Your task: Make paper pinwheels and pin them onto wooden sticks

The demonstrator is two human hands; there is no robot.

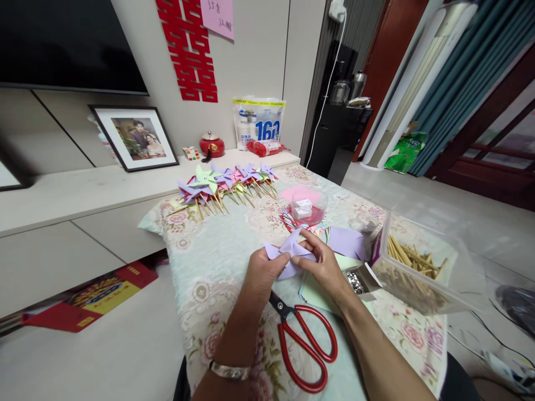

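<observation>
A purple paper pinwheel (289,243), its corners folded inward, is held above the tablecloth between both hands. My left hand (266,268) grips its left side, the thumb pressed near the centre. On the other side my right hand (318,257) pinches it, thumb at the middle and fingers behind. Whether a pin sits under the thumbs is hidden. Red-handled scissors (307,342) lie just below the hands, blades partly behind my left wrist. Beside my right forearm are a small box of silver pins (356,282), light green paper (321,289) and purple paper sheets (346,243).
Finished pinwheels on sticks (225,184) lie in a pile at the table's far left. A clear plastic bin (418,284) of wooden sticks stands at the right edge. Behind the hands is a round clear container (313,207). A framed photo (136,138) leans on the cabinet.
</observation>
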